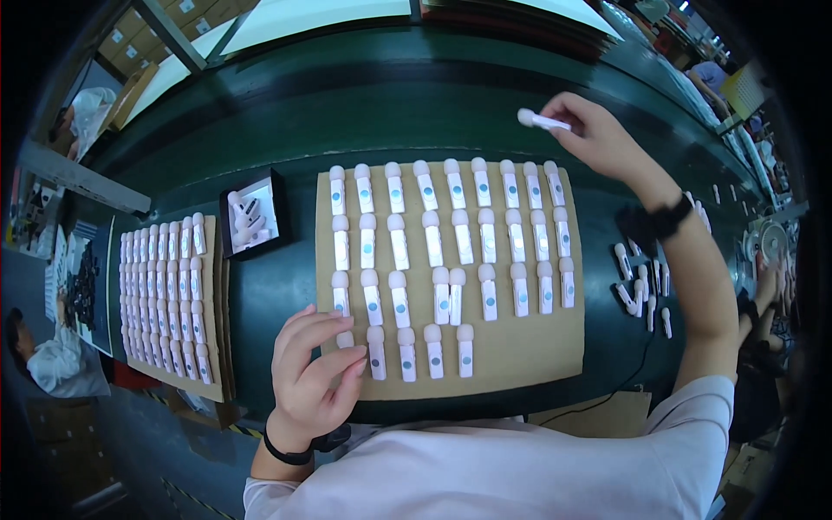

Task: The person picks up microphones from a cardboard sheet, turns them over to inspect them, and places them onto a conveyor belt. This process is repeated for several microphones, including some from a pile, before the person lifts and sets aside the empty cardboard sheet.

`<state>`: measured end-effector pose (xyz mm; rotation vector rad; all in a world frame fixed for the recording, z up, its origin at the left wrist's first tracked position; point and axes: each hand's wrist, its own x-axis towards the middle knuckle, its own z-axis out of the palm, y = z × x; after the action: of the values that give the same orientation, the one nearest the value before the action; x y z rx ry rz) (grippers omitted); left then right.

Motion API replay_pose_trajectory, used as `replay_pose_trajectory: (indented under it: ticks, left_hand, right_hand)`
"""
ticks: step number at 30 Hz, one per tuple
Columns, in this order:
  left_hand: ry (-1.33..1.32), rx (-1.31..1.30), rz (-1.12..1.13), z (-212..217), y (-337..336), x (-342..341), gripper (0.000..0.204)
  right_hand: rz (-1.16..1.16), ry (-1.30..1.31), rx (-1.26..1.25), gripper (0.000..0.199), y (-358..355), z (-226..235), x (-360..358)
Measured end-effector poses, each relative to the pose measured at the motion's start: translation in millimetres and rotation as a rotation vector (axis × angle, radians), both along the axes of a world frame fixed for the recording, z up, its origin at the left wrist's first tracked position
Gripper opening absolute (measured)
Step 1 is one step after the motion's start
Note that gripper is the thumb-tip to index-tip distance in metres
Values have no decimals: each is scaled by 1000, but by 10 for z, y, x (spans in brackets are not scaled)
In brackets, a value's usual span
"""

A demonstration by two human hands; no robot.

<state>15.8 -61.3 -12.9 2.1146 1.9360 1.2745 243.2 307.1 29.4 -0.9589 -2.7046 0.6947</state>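
My right hand [586,137] is raised beyond the far right corner of the cardboard sheet [529,347]. It pinches a small white wand massager [548,122], its round pale head pointing left. At the sheet's near left corner, my left hand [314,368] hovers with bent fingers apart and nothing visible in them. Its fingertips partly cover another wand massager [345,339]; whether they touch it I cannot tell. Several rows of like wand massagers [455,184], most with a blue round spot, lie on the sheet, heads away from me. Two in the third row lie close together.
On the left, stacked cardboard [223,338] carries more rows of wands. A black-sided box [251,214] holds several loose ones. Loose wands [640,290] lie on the green table [286,325] by my right arm. A thin cable [598,403] runs along the near right edge. People sit at both sides.
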Motion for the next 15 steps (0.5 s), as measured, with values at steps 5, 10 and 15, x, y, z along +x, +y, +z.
replay_pose_trajectory:
  ticks: [5,10,15]
  left_hand:
    - [-83,50,-129,65,47,126,18]
    - [-265,-5,-307,186,210,432,23]
    - [-320,-63,-383,61,175,544,27]
  right_hand:
    - [87,331,-206,20,-1313,125,444]
    - [162,503,-499,22,-2242,-73,494]
    - [155,754,-519,25,-2614,-376,309]
